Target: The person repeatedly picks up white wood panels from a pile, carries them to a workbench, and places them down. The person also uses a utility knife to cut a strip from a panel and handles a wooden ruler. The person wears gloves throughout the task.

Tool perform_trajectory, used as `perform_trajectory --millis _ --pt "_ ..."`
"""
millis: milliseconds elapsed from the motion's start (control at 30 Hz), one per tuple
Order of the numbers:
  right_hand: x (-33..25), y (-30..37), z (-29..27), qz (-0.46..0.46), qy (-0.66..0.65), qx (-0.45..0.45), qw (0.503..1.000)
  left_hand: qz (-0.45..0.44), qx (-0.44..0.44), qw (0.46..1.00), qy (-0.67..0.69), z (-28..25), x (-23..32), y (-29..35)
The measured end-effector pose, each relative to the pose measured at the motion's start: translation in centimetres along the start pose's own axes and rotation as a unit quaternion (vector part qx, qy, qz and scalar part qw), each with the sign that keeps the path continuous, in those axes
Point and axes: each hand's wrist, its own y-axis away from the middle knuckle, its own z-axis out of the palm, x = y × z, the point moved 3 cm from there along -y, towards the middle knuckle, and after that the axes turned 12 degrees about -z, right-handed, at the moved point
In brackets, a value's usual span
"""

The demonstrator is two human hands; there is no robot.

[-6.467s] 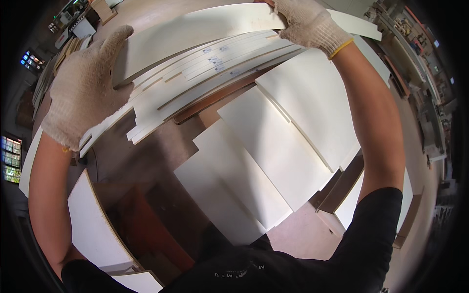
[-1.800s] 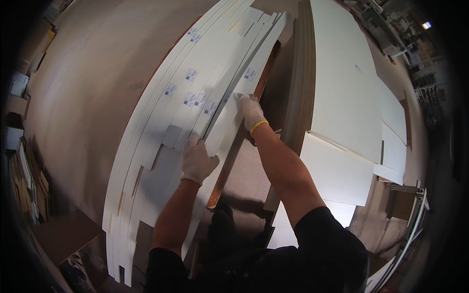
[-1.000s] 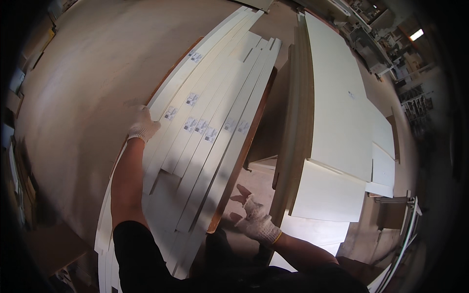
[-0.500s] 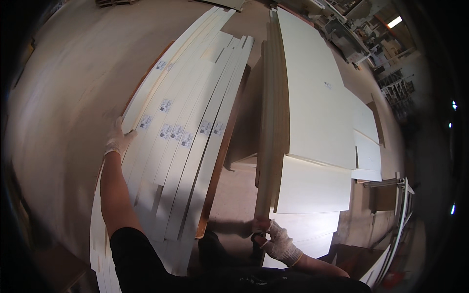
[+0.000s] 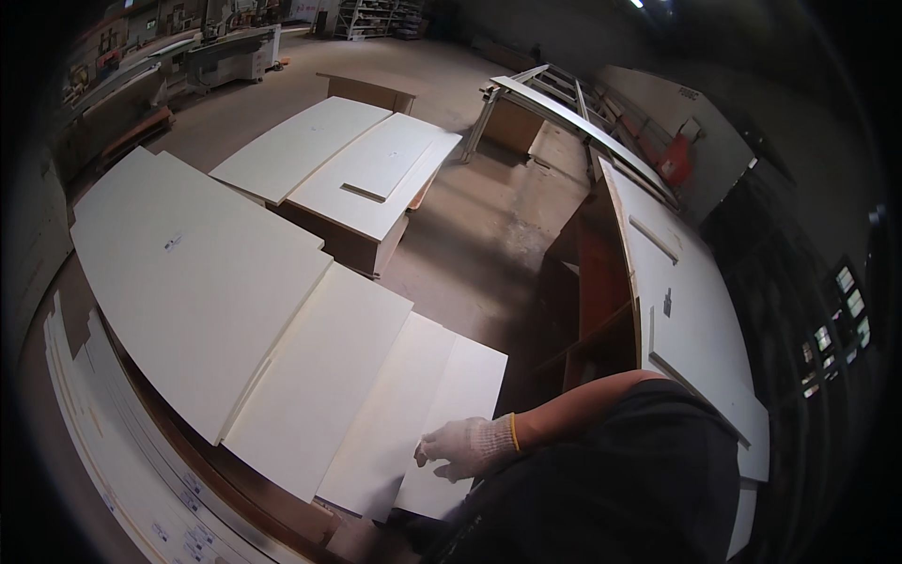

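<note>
- Our gloved right hand [image 5: 460, 449] is half-open over the nearest white panel [image 5: 474, 381], fingers loosely bent; we cannot tell whether it touches.
- That panel ends a stepped row of larger panels [image 5: 319, 376].
- Our left hand is out of view.

I'm in a woodworking workshop: my stepped stack of white boards [image 5: 202, 282] has long white strips [image 5: 113, 451] to its left, another board pile [image 5: 310, 146] beyond it and, farther past it, a floor-standing machine [image 5: 246, 61] and metal shelving [image 5: 364, 18]
</note>
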Motion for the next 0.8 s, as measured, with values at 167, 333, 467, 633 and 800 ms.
perform_trajectory --millis 167,333,467,633,800 --pt "14.6 13.6 -11.0 0.091 0.043 0.021 0.995 0.316 0.045 0.926 0.201 0.9 28.0 20.1" --pt "36.2 32.6 -24.1 0.335 0.116 0.200 0.913 0.440 -0.118 0.860 0.231 6.8 47.5 37.9" --pt "50.0 50.5 -28.8 0.518 0.166 0.360 0.758 0.424 -0.261 0.835 0.232 11.8 57.1 48.4" --pt "57.2 61.8 -24.6 0.699 0.003 0.301 0.649 0.518 -0.230 0.820 0.084 17.1 61.9 55.9" --pt "56.9 62.8 -21.3 0.704 0.058 0.283 0.649 0.534 -0.164 0.825 0.086 18.4 60.0 56.5"
